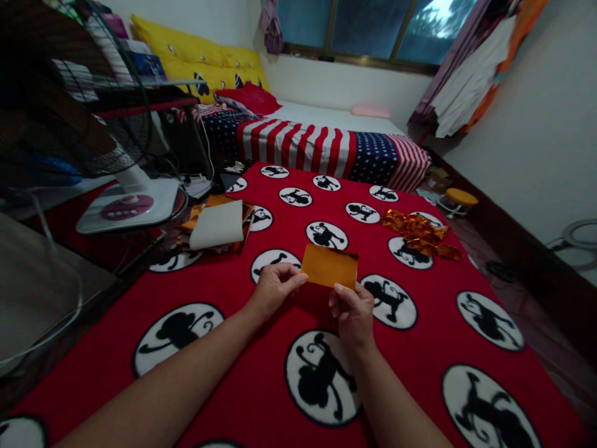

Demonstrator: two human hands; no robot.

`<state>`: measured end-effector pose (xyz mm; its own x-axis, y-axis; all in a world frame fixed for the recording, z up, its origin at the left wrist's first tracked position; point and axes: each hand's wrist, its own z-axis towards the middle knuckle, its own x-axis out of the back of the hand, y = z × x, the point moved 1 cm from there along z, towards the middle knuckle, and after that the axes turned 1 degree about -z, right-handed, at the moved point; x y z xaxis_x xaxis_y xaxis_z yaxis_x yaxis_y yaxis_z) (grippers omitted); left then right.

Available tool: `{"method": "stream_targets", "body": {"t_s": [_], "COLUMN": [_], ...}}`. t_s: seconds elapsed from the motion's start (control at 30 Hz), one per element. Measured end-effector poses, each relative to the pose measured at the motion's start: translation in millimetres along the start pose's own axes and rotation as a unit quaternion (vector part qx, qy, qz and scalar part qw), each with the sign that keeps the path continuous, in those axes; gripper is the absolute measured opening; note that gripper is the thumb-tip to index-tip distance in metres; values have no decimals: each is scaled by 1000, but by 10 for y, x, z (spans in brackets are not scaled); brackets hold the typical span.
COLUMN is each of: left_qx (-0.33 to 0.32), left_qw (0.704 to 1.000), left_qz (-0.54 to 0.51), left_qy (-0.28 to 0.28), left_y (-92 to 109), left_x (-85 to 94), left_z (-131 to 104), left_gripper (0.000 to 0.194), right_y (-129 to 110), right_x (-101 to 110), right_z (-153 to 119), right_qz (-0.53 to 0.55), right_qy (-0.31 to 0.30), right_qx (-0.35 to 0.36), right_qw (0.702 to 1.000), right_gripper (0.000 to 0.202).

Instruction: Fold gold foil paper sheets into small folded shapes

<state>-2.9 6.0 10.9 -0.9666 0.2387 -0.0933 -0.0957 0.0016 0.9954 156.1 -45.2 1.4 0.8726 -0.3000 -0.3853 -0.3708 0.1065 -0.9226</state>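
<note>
A small rectangular sheet of gold foil paper (330,265) is held up over the red cloth with black monkey figures in white circles (252,298). My left hand (278,285) pinches its left edge between thumb and fingers. At the lower right corner, my right hand (352,308) grips the same sheet, thumb in front and fingers behind. To the left lies a stack of gold and orange sheets (209,200) with a pale sheet (218,225) on top. Several shiny folded gold foil pieces (415,231) lie in a heap at the right.
A standing fan (125,186) and a cluttered small table (172,87) are at the left. Behind the red cloth is a bed with a striped and starred cover (298,146). A yellow-topped stool (461,197) stands at the right by the wall.
</note>
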Motion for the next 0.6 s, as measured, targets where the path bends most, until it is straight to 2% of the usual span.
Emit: {"method": "stream_targets", "body": {"t_s": [0.13,0.27,0.43,0.6], "left_qx": [-12,-13,-23,-19], "left_qw": [999,999,999,1000], "left_qz": [-27,-32,-27,-15], "left_qy": [16,-4,-26,-8], "left_y": [3,25,35,2], "left_x": [-28,-96,-129,-80], "left_z": [-9,-51,-80,-63], "left_gripper": [31,31,29,30], "right_y": [22,45,50,40], "right_x": [-46,-141,-200,-107], "right_z": [2,-51,-110,-53], "right_qz": [-18,-64,-81,-44], "right_qy": [-32,-51,-31,21], "right_qx": [-20,-48,-56,-6], "right_qw": [999,995,995,999], "right_gripper": [24,33,37,26]}}
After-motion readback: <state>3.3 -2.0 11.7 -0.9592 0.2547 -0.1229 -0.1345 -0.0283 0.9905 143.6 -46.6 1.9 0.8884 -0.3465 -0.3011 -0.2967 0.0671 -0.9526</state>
